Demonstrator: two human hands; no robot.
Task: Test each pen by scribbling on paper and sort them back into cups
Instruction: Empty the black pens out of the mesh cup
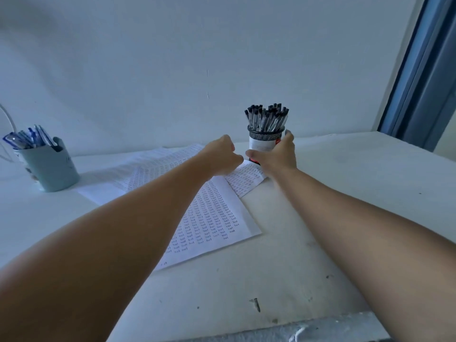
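A black mesh cup (265, 139) with a white label stands at the back of the table, packed with several black-capped pens (267, 118). My right hand (276, 155) grips this cup around its lower half. My left hand (222, 156) is curled into a fist just left of the cup, over the upper edge of the paper sheets (209, 211), which are covered in rows of small scribbles. What the fist holds, if anything, is hidden. A light blue cup (53, 166) at the far left holds several blue pens (27, 139).
The white table (345, 193) runs to a rough front edge at the bottom. A white wall stands close behind the cups. A blue window frame (419, 82) rises at the right. A white cable (7, 119) loops at the far left.
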